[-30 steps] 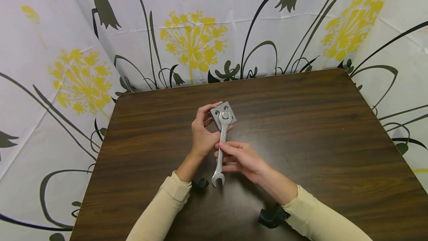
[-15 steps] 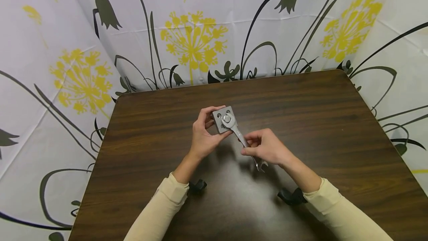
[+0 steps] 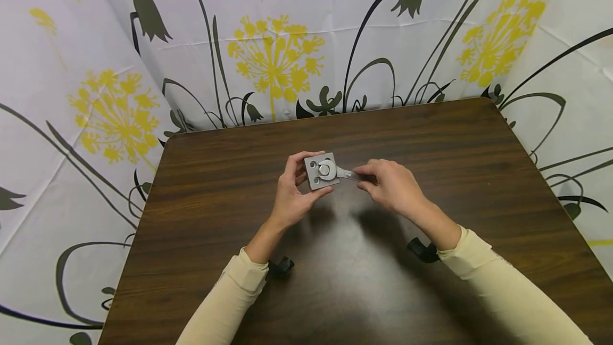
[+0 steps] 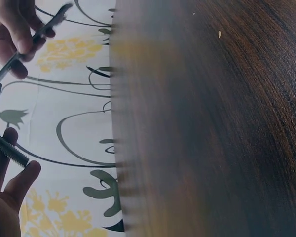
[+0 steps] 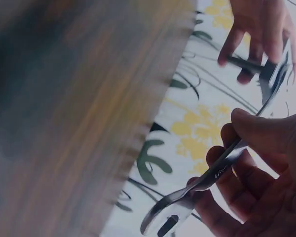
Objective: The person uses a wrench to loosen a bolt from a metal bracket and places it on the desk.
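Observation:
My left hand (image 3: pixel 291 199) holds a small square grey metal plate (image 3: pixel 313 180) by its edges, above the table. Small holes show near the plate's corners, and a bolt (image 3: pixel 324 170) sits in its middle. Its threaded shank (image 4: pixel 11 149) sticks out behind the plate in the left wrist view. The ring end of a silver combination wrench (image 3: pixel 346 174) fits around the bolt head, the handle pointing right. My right hand (image 3: pixel 395 186) pinches that handle between thumb and fingers. In the head view it hides the wrench's open end, which shows in the right wrist view.
A dark wood-grain table (image 3: pixel 215 190) lies under both hands. Behind it and at its sides hangs a white curtain (image 3: pixel 191 63) with yellow and grey flower prints. Black devices (image 3: pixel 423 250) are worn at both wrists, by the cream sleeves.
The wrench handle has swung counterclockwise around the bolt, from pointing toward me to pointing right. My right hand has moved right and away with it. The left hand and plate have shifted only slightly.

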`<state>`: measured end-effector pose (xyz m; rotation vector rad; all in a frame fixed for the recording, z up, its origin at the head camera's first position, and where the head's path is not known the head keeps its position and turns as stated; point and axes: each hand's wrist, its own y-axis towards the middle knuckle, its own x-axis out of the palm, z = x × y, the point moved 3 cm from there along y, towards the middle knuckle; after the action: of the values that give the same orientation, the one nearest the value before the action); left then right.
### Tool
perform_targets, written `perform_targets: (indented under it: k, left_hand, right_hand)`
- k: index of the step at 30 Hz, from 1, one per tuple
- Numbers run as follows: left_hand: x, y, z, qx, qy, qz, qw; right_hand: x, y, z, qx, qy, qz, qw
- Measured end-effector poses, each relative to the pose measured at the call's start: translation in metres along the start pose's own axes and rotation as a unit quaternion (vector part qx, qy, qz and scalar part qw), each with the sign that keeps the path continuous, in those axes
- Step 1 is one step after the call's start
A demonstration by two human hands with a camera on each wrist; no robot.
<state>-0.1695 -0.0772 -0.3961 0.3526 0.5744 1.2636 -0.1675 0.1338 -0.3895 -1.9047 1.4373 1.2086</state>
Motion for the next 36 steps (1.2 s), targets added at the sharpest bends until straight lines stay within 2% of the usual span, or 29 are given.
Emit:
perform_targets:
  k: [5,9,18,21,23,24,26,29,31,32,34,35,36]
  left_hand:
    - [-0.001,0.000,0.000,-0.004,-0.013,-0.012,0.9998]
    - [-0.001,-0.001,-0.001,-0.007,-0.017,-0.020,0.9996]
    - [0.004,-0.002,-0.003,-0.019,-0.028,-0.048,0.9983]
    - [0.005,-0.002,-0.004,-0.017,-0.031,-0.053,0.9980]
    - [0.006,-0.001,-0.004,-0.015,-0.030,-0.053,0.9980]
    - [0.006,-0.001,-0.004,-0.014,-0.028,-0.051,0.9982]
    - [0.005,-0.001,-0.004,-0.012,-0.020,-0.043,0.9988]
    - [0.003,0.001,-0.004,-0.009,-0.016,-0.026,0.9995]
    - [0.001,0.002,-0.004,-0.007,-0.015,-0.013,0.9998]
    - [0.000,0.002,-0.004,-0.005,-0.017,-0.007,0.9998]
    - [-0.002,0.003,-0.005,-0.004,-0.022,0.005,0.9997]
    - [-0.003,0.004,-0.006,-0.004,-0.022,0.011,0.9997]
    - [-0.004,0.004,-0.007,-0.004,-0.022,0.017,0.9996]
  right_hand:
    - [-0.010,0.012,0.001,-0.055,-0.044,0.022,0.9973]
    - [-0.017,0.021,0.002,-0.111,-0.069,0.045,0.9904]
    - [-0.027,0.044,0.000,-0.227,-0.150,0.075,0.9594]
    - [-0.029,0.048,-0.001,-0.250,-0.173,0.083,0.9491]
    - [-0.031,0.049,0.000,-0.254,-0.184,0.088,0.9454]
    - [-0.032,0.048,0.001,-0.251,-0.186,0.089,0.9458]
    - [-0.032,0.046,0.004,-0.229,-0.184,0.079,0.9527]
    - [-0.030,0.039,0.011,-0.170,-0.163,0.050,0.9707]
    - [-0.026,0.033,0.016,-0.121,-0.126,0.024,0.9843]
    - [-0.024,0.029,0.018,-0.096,-0.101,0.014,0.9901]
    - [-0.017,0.022,0.022,-0.048,-0.013,-0.008,0.9987]
    - [-0.012,0.019,0.022,-0.026,0.041,-0.017,0.9987]
    - [-0.008,0.014,0.022,0.001,0.108,-0.031,0.9936]
